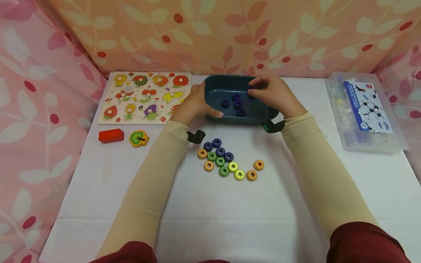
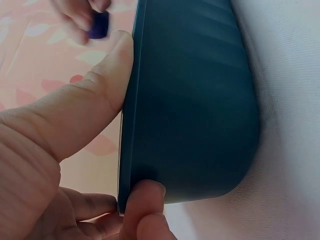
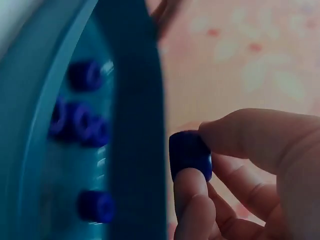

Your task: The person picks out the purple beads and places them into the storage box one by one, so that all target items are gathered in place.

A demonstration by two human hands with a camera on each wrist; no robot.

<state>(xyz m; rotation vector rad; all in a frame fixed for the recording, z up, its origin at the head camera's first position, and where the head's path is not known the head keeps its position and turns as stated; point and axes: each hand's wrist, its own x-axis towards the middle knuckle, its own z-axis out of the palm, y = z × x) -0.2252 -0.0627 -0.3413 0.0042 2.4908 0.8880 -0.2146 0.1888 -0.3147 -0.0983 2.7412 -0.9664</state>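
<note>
The left hand [image 1: 196, 104] grips the near end of a teal tray [image 1: 258, 112] while, above it, the right hand [image 1: 274, 93] pinches a dark blue bead [image 3: 190, 150], probably light, hard and slightly slippery, best held by its rounded outer wall.

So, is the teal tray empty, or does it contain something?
Not empty: several purple beads lie on the bottom of the tray.

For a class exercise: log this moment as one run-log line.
left grip: holds tray | right grip: pinches blue bead above tray | in tray: blue beads | on table: mixed-colour beads
</note>
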